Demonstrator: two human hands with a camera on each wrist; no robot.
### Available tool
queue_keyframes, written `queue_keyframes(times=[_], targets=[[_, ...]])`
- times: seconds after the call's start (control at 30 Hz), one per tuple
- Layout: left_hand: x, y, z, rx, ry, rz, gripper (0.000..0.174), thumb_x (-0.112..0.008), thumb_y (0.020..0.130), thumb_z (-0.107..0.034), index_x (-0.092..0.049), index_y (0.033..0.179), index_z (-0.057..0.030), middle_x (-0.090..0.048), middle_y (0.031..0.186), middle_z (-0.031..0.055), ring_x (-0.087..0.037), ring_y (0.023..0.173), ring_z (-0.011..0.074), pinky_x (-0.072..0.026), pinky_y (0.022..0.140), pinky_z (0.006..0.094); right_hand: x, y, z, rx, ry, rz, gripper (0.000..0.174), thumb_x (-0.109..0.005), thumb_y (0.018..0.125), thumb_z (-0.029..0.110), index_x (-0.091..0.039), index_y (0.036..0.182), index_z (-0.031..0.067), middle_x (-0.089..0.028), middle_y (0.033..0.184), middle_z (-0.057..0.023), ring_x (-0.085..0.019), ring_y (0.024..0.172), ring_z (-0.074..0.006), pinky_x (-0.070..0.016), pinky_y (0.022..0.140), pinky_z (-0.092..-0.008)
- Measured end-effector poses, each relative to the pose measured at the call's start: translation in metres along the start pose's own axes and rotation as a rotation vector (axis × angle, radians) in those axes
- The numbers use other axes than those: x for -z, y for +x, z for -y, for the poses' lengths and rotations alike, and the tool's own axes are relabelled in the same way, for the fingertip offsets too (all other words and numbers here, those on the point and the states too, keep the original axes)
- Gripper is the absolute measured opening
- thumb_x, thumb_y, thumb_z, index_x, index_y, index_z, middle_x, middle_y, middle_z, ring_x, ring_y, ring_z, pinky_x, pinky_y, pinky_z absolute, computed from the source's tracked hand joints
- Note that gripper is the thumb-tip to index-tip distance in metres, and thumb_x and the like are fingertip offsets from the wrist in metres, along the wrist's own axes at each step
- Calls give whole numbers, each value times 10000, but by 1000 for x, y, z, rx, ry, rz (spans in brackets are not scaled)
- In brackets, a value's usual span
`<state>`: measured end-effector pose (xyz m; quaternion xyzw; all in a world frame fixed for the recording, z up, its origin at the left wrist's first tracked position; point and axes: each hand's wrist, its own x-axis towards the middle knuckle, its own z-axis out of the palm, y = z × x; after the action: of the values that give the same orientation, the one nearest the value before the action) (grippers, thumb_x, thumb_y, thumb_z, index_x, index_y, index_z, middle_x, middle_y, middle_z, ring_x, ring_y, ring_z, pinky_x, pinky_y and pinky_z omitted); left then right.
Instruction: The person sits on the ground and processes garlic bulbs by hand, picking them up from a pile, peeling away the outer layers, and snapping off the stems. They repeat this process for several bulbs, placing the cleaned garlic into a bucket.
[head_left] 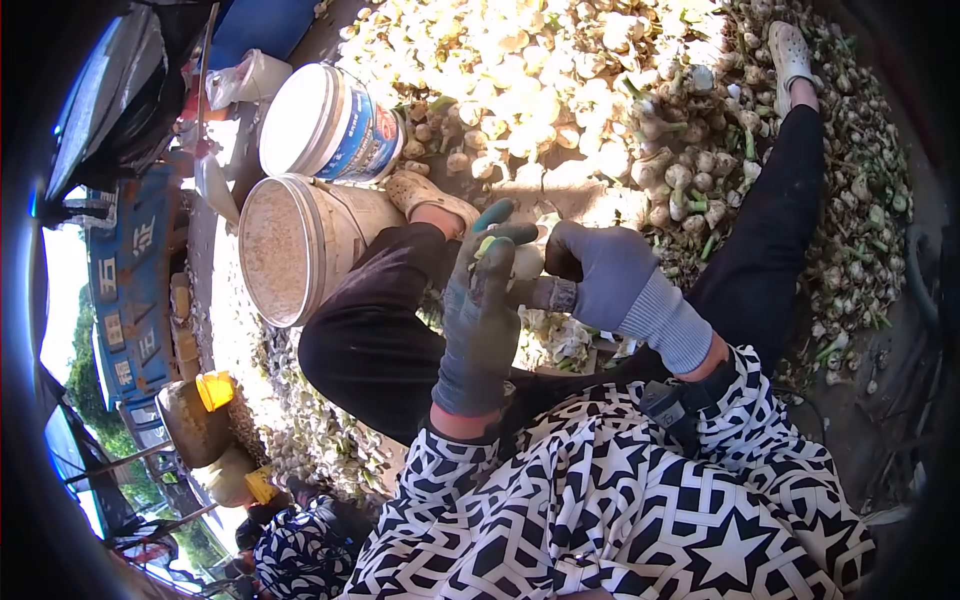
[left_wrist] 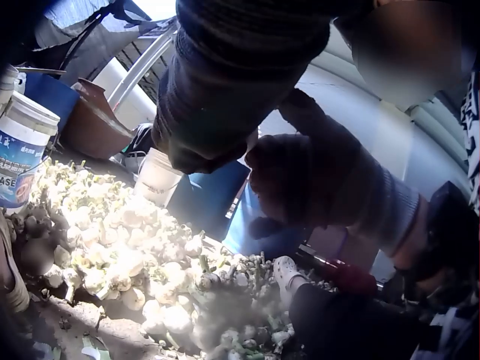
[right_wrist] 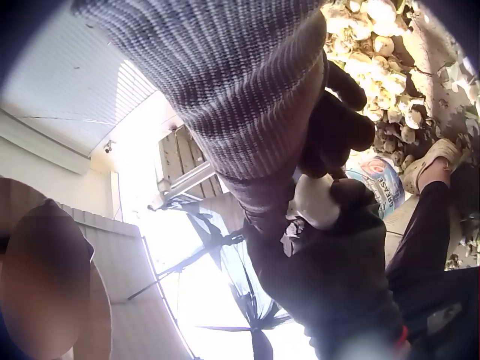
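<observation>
In the head view a pale garlic bulb is held between two gloved hands in front of the chest. My left hand, in a dark grey-green glove, grips the bulb from the left, its fingers pointing up around it. My right hand, in a grey glove with a ribbed cuff, is curled against the bulb's right side, thumb stretched toward the left hand. The right wrist view shows the white bulb between the dark gloves. In the left wrist view my left hand is in deep shadow, hiding the bulb.
A large heap of garlic spreads ahead, between and beyond the outstretched legs. Left of it stand a blue-labelled bucket and an open whitish bucket. More garlic litter lies by the left knee, near another person.
</observation>
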<state>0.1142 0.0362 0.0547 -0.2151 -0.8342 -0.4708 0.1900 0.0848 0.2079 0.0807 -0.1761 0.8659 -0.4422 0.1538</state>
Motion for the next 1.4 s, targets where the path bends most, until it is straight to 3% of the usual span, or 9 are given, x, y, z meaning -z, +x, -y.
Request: queue_keyframes(times=[0.07, 0.53, 0.67, 0.73, 0.83, 1.0, 1.07, 1.17, 1.4], targets=[[3, 8, -25, 700, -680, -104, 261, -530, 940, -115, -518, 1186, -27, -540, 1236, 144, -570, 1089, 239, -494, 869, 321, 0, 7, 2, -63, -56, 29, 485, -736, 749, 522, -626, 841, 59, -608, 657, -107, -629, 628, -212, -486, 602, -316], [14, -4, -1, -15, 172, 169, 395, -550, 855, 67, -518, 1212, -98, -588, 1168, 170, -614, 1039, 318, -527, 850, 351, -8, -6, -45, -313, 684, 126, 197, -617, 919, 212, -644, 882, 21, -586, 641, -2, -529, 572, -42, -454, 542, -240], [10, 5, -7, 298, -179, 124, 329, -549, 867, 24, -536, 1193, -15, -589, 1211, 197, -607, 1076, 323, -511, 897, 377, -26, -14, -65, -121, -116, 239, 252, -575, 913, 322, -635, 910, 77, -638, 711, -102, -635, 674, -249, -499, 652, -348], [7, 10, -9, 965, -1409, -328, 296, -488, 940, -118, -535, 1192, 30, -582, 1226, 203, -570, 1140, 318, -458, 968, 398, -30, -21, -60, -174, -225, 521, 317, -552, 889, 430, -645, 990, 144, -655, 819, -148, -644, 791, -325, -500, 736, -396], [9, 5, 7, 960, -1512, -338, 388, -459, 949, -259, -535, 1213, 15, -546, 1282, 190, -482, 1240, 330, -365, 1048, 466, -10, -27, -61, -109, -141, 565, 258, -557, 894, 326, -637, 992, 101, -674, 817, -145, -665, 773, -301, -510, 737, -410], [15, 3, 29, 1054, -1748, -621, 418, -484, 918, -255, -517, 1254, -9, -566, 1256, 183, -481, 1230, 346, -330, 1067, 513, 27, -34, -61, -12, 1403, 631, 96, -618, 869, 54, -659, 949, 21, -691, 782, -92, -670, 697, -185, -535, 663, -305], [42, 8, 51, 967, -1755, -729, 412, -490, 903, -210, -512, 1259, -4, -543, 1290, 199, -492, 1227, 361, -320, 1079, 527, -4, -35, -69, -86, 1037, 693, 295, -662, 828, 100, -634, 1113, 28, -686, 980, -140, -674, 848, -240, -537, 748, -336], [119, 25, 70, 468, -1803, -807, 715, -407, 883, -342, -208, 1419, 87, -306, 1454, 282, -340, 1333, 412, -262, 1111, 555, -38, -27, -89, -91, -652, 857, 394, -561, 799, 152, -543, 1193, 152, -656, 1038, -120, -640, 975, -320, -500, 793, -426], [63, 22, 62, 977, -1586, -661, 594, -504, 929, -366, -376, 1348, 35, -422, 1381, 230, -435, 1272, 327, -354, 1061, 486, -5, 5, -209, -818, -538, 206, 383, -568, 843, 357, -594, 1144, 121, -651, 1106, -157, -626, 1047, -302, -493, 862, -463]])
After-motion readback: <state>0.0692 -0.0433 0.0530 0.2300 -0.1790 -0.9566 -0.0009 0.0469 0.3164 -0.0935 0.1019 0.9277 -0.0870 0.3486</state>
